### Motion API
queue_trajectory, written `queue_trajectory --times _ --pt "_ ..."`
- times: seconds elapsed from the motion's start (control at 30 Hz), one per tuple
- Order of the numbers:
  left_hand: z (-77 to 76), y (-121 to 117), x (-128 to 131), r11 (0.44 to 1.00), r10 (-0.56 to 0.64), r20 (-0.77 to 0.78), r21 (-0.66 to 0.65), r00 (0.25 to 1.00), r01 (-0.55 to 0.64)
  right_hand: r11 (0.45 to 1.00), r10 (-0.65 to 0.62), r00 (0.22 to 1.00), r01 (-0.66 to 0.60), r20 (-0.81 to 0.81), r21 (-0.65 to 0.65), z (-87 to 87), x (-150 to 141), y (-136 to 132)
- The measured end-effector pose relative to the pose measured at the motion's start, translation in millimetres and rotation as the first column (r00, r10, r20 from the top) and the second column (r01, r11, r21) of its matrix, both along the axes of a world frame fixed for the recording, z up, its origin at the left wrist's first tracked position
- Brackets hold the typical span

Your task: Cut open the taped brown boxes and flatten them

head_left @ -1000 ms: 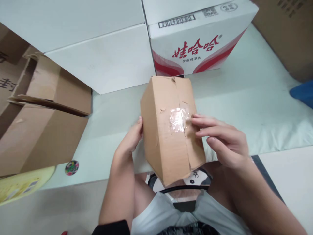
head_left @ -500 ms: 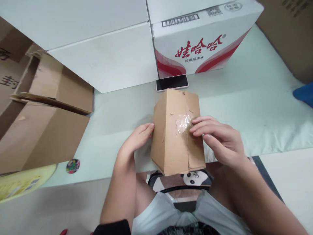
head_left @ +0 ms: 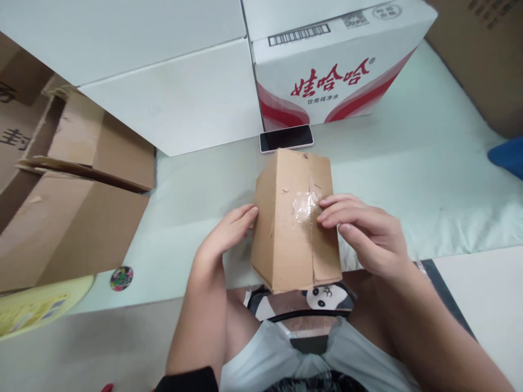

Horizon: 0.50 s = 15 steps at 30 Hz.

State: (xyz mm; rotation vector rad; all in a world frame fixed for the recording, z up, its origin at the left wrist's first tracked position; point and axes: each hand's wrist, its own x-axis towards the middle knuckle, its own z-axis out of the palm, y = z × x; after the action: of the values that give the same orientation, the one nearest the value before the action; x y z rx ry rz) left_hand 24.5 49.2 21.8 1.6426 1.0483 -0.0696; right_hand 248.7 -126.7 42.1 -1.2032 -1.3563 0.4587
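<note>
The small brown carton [head_left: 295,247] lies between the two hands, at the near edge of the green-covered surface [head_left: 412,174], its long axis running near to far, with the near end towards the person's lap. What counts most is how the clear tape [head_left: 304,207] sits from each hand: it crosses the seam [head_left: 312,247] around the middle of the upward face, and the seam follows the long axis, a little right of that face's centre. The right hand [head_left: 371,231] is the nearer one; its grip is loosely spread, with the thumb apart from the fingers, and the fingertips reach in from the right to the tape's right edge without closing round anything. From that grip, the tape lies directly to the left and the bulk of the carton extends left, far and near of it. The left hand [head_left: 231,228] is at the carton's left side face, with its visible fingertips against the cardboard and the whole width of the taped face between it and the right hand; part of that grip is hidden, so whether it pinches or only steadies the carton cannot be told. Beyond the far end, a phone [head_left: 286,139] lies crosswise, in front of the white box with red lettering [head_left: 330,81]. Whether the carton's underside rests fully on the surface is hidden.
</note>
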Motion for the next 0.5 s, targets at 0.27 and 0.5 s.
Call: queue_trajectory --times 0.27,0.5 --pt "-16.1 5.2 -6.5 0.994 0.028 0.363 0.086 0.932 -0.063 0.994 0.025 1.000 -0.026 -0.004 -0.103 1.6 -0.1 -3.9" --pt "-20.3 2.3 -7.3 0.990 -0.116 0.498 0.128 0.860 0.059 0.966 0.185 0.977 -0.160 0.110 -0.201 -7.6 6.1 -4.4"
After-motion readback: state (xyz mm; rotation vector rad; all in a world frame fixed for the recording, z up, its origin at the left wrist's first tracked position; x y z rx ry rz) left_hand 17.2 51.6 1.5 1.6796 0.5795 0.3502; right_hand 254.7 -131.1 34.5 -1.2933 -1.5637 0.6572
